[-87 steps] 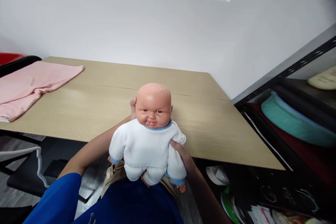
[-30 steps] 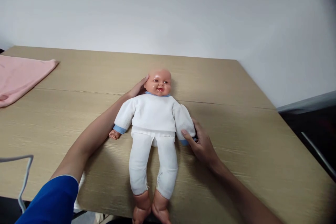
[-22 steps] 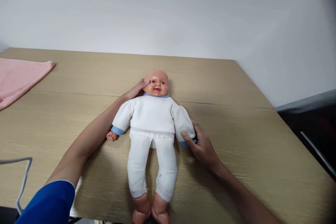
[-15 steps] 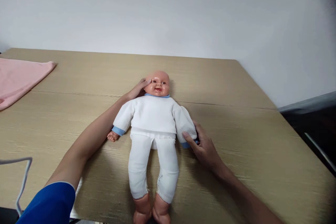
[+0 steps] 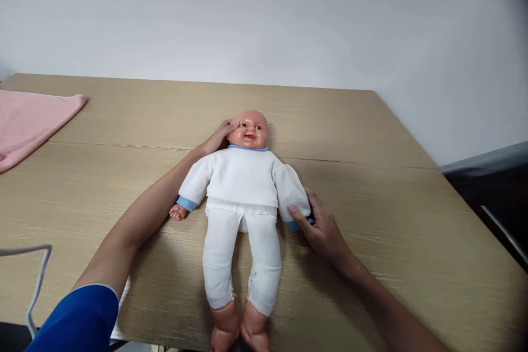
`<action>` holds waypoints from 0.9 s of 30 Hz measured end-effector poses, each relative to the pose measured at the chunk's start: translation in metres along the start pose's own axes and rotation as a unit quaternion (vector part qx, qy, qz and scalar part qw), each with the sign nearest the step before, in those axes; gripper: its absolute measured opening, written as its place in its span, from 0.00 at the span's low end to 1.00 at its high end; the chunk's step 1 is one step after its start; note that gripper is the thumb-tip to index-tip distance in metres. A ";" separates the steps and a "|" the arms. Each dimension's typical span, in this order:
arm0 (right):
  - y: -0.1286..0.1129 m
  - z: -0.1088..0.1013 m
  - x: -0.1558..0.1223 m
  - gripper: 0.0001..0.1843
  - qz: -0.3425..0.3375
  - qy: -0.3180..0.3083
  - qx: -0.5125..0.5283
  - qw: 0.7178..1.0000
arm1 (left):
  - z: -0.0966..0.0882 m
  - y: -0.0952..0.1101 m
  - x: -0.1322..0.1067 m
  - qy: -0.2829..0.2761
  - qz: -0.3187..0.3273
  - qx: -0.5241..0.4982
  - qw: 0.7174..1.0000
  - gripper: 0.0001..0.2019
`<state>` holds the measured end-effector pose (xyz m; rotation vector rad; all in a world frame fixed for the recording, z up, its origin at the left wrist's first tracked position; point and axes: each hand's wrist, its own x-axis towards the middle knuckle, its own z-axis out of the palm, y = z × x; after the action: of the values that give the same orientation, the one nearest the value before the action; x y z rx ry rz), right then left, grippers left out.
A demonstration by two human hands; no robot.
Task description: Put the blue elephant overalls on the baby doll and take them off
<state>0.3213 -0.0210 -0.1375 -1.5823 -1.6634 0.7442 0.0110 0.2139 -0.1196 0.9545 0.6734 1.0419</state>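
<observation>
A baby doll point(image 5: 243, 181) in a white top with blue trim and white trousers lies on its back on the wooden table point(image 5: 371, 203), feet toward me. My left hand point(image 5: 220, 135) cups the side of the doll's head, thumb on the cheek and the other fingers partly hidden behind it. Between thumb and fingers, my right hand point(image 5: 319, 225) grips the end of the doll's sleeve point(image 5: 295, 198) near its blue cuff. The doll's hand on that side is hidden; its other hand shows beside my left forearm.
A pink cloth point(image 5: 37, 121) lies at the table's left edge. At the lower left a grey-white cable point(image 5: 39, 280) bends upward. Behind the table stands a pale wall point(image 5: 264, 16), and a dark object point(image 5: 495, 192) is beyond the right edge.
Both hands keep the same hold on the doll's head and sleeve. The view has shifted very slightly; the doll lies in the same place.
</observation>
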 end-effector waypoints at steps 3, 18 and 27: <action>0.000 0.000 0.000 0.41 0.003 0.002 0.001 1.000 | 0.009 0.006 -0.004 -0.028 0.008 0.031 0.999 0.28; -0.002 -0.002 0.002 0.39 -0.011 -0.004 -0.004 1.000 | 0.002 0.002 0.002 -0.048 -0.003 0.024 0.999 0.34; 0.008 0.001 0.005 0.35 -0.060 0.045 -0.053 0.996 | -0.004 0.009 -0.002 -0.052 -0.024 0.024 0.998 0.31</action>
<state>0.3253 -0.0152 -0.1437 -1.5482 -1.7398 0.5242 0.0034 0.2152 -0.1134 1.0237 0.6344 0.9309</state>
